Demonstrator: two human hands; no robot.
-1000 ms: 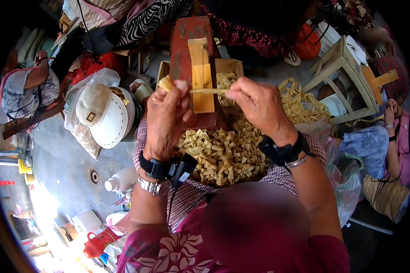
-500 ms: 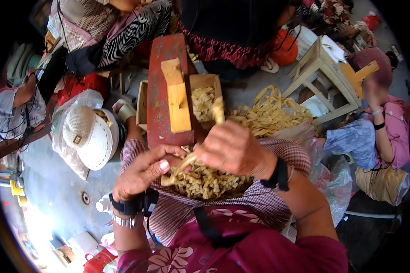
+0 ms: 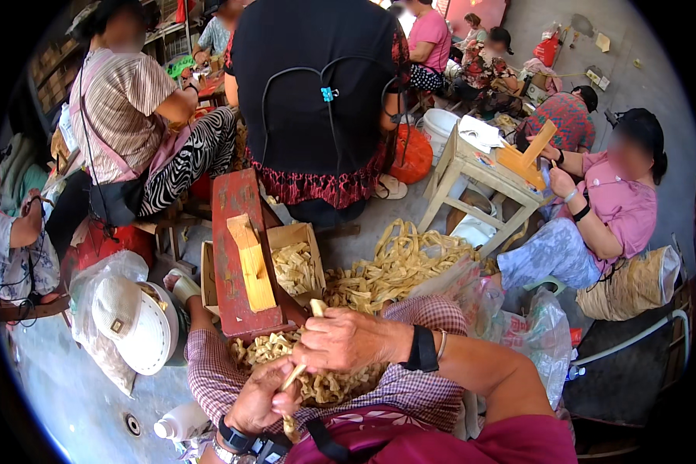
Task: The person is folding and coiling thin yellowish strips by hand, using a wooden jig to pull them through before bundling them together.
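Observation:
My right hand (image 3: 348, 340) is closed around a straw-coloured strip (image 3: 294, 375), whose upper end pokes out above the fist. Lower and to the left, my left hand (image 3: 263, 398) pinches the same strip between thumb and fingers, and its lower end hangs beneath. Both hands are over my lap, above a heap of short folded straw-coloured pieces (image 3: 332, 387). Just ahead stands a worn red wooden bench (image 3: 240, 197) carrying a yellow wooden block tool (image 3: 251, 267). What the strip is made of, I cannot tell.
Beside the bench, a cardboard box (image 3: 317, 267) holds more folded pieces. Loose long strips (image 3: 410, 259) lie on the floor to its right, near a wooden stool (image 3: 472, 182). At left are a white hat (image 3: 143, 325) and a plastic jug (image 3: 182, 421). Several people (image 3: 317, 100) sit close around.
The view has tilted up, showing more of the room, and my hands sit lower in it. My left hand's fingers have closed into a pinch on the strip, which now slants between both hands.

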